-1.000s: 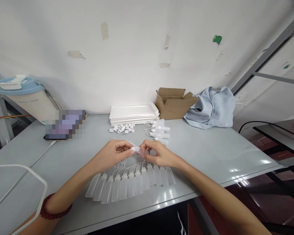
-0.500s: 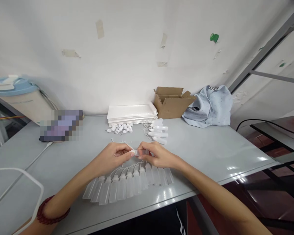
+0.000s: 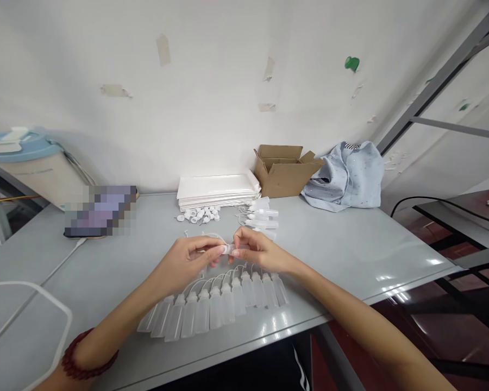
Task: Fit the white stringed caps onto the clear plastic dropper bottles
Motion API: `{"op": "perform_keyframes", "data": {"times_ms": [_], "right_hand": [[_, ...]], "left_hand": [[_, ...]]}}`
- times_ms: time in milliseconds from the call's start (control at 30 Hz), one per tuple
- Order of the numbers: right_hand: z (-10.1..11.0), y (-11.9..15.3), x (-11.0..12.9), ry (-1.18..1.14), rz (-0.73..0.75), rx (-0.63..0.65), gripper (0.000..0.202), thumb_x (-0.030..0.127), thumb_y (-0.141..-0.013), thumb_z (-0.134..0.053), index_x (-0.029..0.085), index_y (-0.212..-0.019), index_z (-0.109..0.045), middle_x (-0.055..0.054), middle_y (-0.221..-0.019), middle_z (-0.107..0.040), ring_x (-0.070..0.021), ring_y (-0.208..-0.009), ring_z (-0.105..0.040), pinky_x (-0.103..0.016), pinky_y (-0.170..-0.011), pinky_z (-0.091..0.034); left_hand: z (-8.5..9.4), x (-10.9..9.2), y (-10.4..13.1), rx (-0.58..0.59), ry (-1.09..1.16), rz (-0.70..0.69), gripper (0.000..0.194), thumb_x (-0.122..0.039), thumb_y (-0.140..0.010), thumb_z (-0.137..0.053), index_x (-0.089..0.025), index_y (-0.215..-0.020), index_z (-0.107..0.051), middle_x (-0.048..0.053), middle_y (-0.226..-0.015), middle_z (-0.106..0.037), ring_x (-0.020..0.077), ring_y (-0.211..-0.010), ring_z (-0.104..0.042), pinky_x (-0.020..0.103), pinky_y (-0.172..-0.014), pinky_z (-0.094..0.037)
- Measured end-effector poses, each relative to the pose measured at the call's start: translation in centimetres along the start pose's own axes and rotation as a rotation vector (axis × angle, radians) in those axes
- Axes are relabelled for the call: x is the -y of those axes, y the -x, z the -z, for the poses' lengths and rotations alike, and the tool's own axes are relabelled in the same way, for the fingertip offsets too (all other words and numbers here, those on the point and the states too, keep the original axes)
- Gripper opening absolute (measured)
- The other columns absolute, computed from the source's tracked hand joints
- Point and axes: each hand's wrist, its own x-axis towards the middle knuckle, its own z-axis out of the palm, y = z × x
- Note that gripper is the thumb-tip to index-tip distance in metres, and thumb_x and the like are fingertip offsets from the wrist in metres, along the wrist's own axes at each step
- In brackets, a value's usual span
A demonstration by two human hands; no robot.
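A small translucent squeeze bottle (image 3: 228, 249) is held between my two hands above the middle of the table. My left hand (image 3: 198, 256) pinches its white cap end, and a thin tether loops above those fingers. With thumb and fingers closed, my right hand (image 3: 258, 251) grips the bottle from the other side, hiding most of its body. Just below, a row of similar bottles (image 3: 215, 309) lies side by side, their caps joined by curved white tethers. Farther back are several loose white caps (image 3: 206, 213) and a few more bottles (image 3: 263, 213).
White flat packets (image 3: 218, 187) are stacked against the wall beside an open cardboard box (image 3: 287, 179). A light blue cloth bag (image 3: 350, 176) sits to the right. On the left are a phone (image 3: 101, 212) with a cable and a blue-lidded container (image 3: 36, 174).
My right fingers have shifted up along the bottle, closer to the cap, and less of its body shows. My left hand stays at the cap end. The view has shifted slightly.
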Motion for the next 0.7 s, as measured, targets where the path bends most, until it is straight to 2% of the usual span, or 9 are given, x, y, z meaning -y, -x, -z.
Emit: {"op": "perform_keyframes", "data": {"times_ms": [167,233,367,433,567,633,700], "right_hand": [[-0.2,0.1,0.0,0.038,-0.016,-0.043,0.025,0.037,-0.082,-0.062,0.020,-0.083,-0.043,-0.001,-0.080,-0.060,-0.0115,-0.066,-0.051,-0.024,-0.056,-0.034],[-0.2,0.1,-0.1,-0.007,-0.025,-0.036,0.026,0.038,-0.083,-0.061,0.020,-0.083,-0.042,0.000,-0.079,-0.061,-0.0101,-0.061,-0.048,-0.023,-0.053,-0.032],[-0.2,-0.1,0.0,-0.122,-0.052,-0.002,0.027,0.039,-0.084,-0.059,0.021,-0.083,-0.039,0.001,-0.073,-0.063,-0.0068,-0.049,-0.036,-0.022,-0.047,-0.026],[-0.1,-0.2,0.1,-0.155,-0.054,0.010,0.026,0.039,-0.085,-0.058,0.021,-0.084,-0.039,0.001,-0.072,-0.064,-0.0064,-0.048,-0.034,-0.022,-0.046,-0.026],[-0.1,-0.2,0.2,-0.180,-0.035,0.001,0.025,0.038,-0.085,-0.058,0.021,-0.084,-0.039,0.001,-0.073,-0.064,-0.0063,-0.048,-0.035,-0.021,-0.046,-0.026],[-0.1,-0.2,0.2,-0.162,-0.038,-0.003,0.026,0.039,-0.084,-0.059,0.021,-0.084,-0.039,0.001,-0.073,-0.063,-0.0060,-0.048,-0.034,-0.021,-0.046,-0.025],[-0.1,-0.1,0.2,-0.126,-0.041,-0.005,0.027,0.039,-0.084,-0.059,0.020,-0.083,-0.040,0.001,-0.073,-0.063,-0.0059,-0.049,-0.033,-0.021,-0.046,-0.025]], "left_hand": [[-0.1,0.2,-0.1,0.071,0.008,0.110,0.042,-0.047,-0.089,-0.045,-0.017,-0.067,-0.064,0.001,-0.063,-0.064,0.0148,-0.058,-0.061,0.023,-0.056,-0.050],[-0.3,0.4,0.0,0.059,-0.052,0.040,0.038,-0.044,-0.089,-0.045,-0.017,-0.071,-0.065,0.001,-0.064,-0.063,0.0144,-0.058,-0.060,0.023,-0.055,-0.049],[-0.9,1.0,0.1,-0.100,-0.240,-0.251,0.022,-0.031,-0.089,-0.048,-0.018,-0.092,-0.066,0.003,-0.082,-0.067,0.0156,-0.069,-0.060,0.025,-0.063,-0.048],[-1.0,1.1,0.1,-0.127,-0.225,-0.279,0.022,-0.030,-0.087,-0.049,-0.018,-0.099,-0.065,0.005,-0.090,-0.069,0.0163,-0.073,-0.062,0.027,-0.067,-0.049],[-0.8,0.6,0.2,-0.048,-0.026,-0.023,0.035,-0.040,-0.083,-0.057,-0.018,-0.110,-0.061,0.003,-0.084,-0.070,0.0178,-0.074,-0.066,0.026,-0.067,-0.053],[-0.7,0.3,0.2,-0.013,0.016,0.075,0.032,-0.045,-0.085,-0.052,-0.018,-0.098,-0.064,0.001,-0.075,-0.068,0.0166,-0.068,-0.065,0.025,-0.063,-0.052],[-0.6,0.1,0.2,0.004,0.021,0.106,0.036,-0.047,-0.088,-0.046,-0.018,-0.080,-0.065,0.000,-0.068,-0.064,0.0147,-0.061,-0.062,0.024,-0.059,-0.050]]}}
